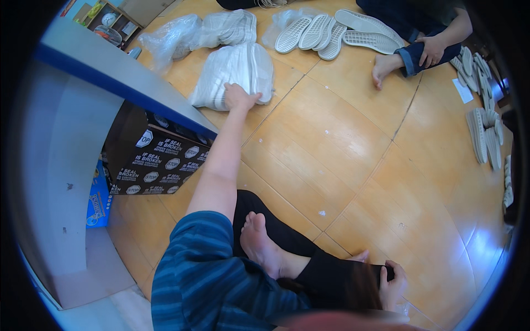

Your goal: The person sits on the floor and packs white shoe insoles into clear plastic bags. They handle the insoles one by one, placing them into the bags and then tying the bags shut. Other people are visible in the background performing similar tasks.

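Reaching my left hand [239, 97] onto the clear-bagged bundle of white rubber soles [234, 74], fingers flat, nothing clenched yet; closing around it comes next, I judge; right hand [393, 284] grips my black trouser knee [342, 276].

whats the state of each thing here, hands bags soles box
left hand: stretched out, resting on the bag of soles
right hand: resting on the black trouser leg
bag of soles: lying flat on the floor
loose white soles: tread side up, overlapping in a row
black carton: shut, standing on the floor
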A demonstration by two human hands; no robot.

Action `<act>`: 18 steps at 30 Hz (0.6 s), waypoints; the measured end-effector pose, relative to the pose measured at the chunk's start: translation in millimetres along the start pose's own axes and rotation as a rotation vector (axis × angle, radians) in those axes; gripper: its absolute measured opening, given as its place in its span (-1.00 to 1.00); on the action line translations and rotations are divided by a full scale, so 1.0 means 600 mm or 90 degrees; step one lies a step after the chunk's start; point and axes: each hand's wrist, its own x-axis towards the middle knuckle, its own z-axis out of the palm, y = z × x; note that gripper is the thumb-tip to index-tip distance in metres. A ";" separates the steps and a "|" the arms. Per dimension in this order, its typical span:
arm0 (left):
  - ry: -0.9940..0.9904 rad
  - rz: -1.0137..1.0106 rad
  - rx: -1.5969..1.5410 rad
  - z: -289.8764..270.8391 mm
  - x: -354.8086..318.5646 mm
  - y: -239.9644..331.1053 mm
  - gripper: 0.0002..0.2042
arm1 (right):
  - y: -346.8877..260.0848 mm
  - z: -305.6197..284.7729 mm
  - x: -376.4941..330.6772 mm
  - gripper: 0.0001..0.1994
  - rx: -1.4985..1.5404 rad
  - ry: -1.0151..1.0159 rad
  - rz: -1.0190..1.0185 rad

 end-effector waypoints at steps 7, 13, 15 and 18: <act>-0.106 0.111 -0.023 -0.006 -0.160 0.082 -0.24 | -0.004 0.000 -0.014 -0.79 0.034 0.038 0.021; -0.229 0.327 0.029 -0.007 -0.327 0.131 -0.32 | -0.006 -0.006 -0.022 -0.76 0.027 0.040 0.021; -0.250 0.398 0.052 -0.008 -0.372 0.150 -0.35 | -0.006 -0.009 -0.032 -0.75 0.032 0.054 0.020; -0.272 0.490 0.063 -0.004 -0.447 0.173 -0.45 | -0.005 -0.009 -0.042 -0.74 0.040 0.080 0.030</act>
